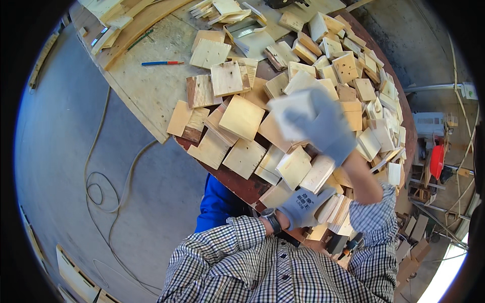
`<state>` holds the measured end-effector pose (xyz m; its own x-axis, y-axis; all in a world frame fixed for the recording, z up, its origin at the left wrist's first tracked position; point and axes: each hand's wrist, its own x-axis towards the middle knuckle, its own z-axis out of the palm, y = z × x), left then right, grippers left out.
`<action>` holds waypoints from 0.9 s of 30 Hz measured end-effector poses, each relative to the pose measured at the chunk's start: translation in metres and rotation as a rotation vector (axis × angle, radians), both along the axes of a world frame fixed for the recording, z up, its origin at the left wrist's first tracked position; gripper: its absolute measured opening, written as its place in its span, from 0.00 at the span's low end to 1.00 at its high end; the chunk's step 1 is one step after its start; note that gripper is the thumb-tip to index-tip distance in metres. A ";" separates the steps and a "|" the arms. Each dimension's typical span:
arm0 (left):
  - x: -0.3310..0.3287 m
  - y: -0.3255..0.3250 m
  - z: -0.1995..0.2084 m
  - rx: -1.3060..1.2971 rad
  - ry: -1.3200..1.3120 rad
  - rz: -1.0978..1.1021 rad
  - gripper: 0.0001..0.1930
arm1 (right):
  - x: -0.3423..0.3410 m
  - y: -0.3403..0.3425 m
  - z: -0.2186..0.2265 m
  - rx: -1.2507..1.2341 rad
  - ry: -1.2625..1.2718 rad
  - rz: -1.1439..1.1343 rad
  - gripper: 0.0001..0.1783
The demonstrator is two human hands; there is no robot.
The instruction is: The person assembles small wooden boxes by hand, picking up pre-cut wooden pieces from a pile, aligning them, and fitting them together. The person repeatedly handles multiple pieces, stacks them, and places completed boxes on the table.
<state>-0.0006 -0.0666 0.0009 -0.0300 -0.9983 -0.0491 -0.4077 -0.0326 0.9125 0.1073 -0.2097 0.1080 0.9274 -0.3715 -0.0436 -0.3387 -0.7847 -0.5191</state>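
Observation:
My right hand [328,126], in a grey work glove and blurred by motion, grips a square pale wood block [292,115] over the heap. Close to my body, my left hand [303,207] wears a matching glove with dark printing, and a watch circles its wrist. Its fingers close against the end of a row of thin wood blocks [335,209] standing on edge; the fingertips are partly hidden. Around both hands lie many loose square wood blocks [241,117], some knotty or with rough brown faces, overlapping one another.
A dark red tabletop [230,182] shows beneath the blocks. Beyond it, a pale board [131,91] bears a blue-and-red pencil [162,63]. Long wood strips [146,25] lie at the far left. A hose [118,202] coils on the floor; a red object [436,161] is at right.

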 end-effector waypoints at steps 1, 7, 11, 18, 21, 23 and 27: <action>-0.004 -0.001 -0.004 -0.045 0.008 0.064 0.55 | 0.016 -0.022 0.022 0.021 0.067 0.008 0.26; -0.008 0.000 -0.011 -0.155 -0.022 0.111 0.53 | 0.036 -0.099 0.005 -0.005 0.319 -0.144 0.29; -0.010 -0.001 -0.015 -0.117 -0.068 0.123 0.53 | 0.035 -0.049 0.003 -1.014 -0.016 -0.018 0.30; -0.031 0.001 -0.050 0.124 0.951 0.128 0.37 | 0.033 0.048 -0.062 -0.639 0.030 0.565 0.38; -0.046 0.002 -0.087 -0.341 0.830 0.163 0.35 | 0.035 0.056 -0.071 -0.694 0.102 0.578 0.26; -0.032 -0.003 -0.064 -0.168 0.463 0.081 0.34 | 0.035 0.054 -0.056 -0.650 0.176 0.539 0.20; 0.004 -0.001 0.020 0.006 -0.058 -0.025 0.38 | -0.012 0.019 -0.003 -0.459 -0.189 0.326 0.13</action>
<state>0.0036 -0.0675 0.0210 -0.0523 -0.9970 -0.0572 -0.4605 -0.0268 0.8873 0.0950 -0.1910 0.1048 0.9728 -0.0081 0.2314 0.0226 -0.9913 -0.1297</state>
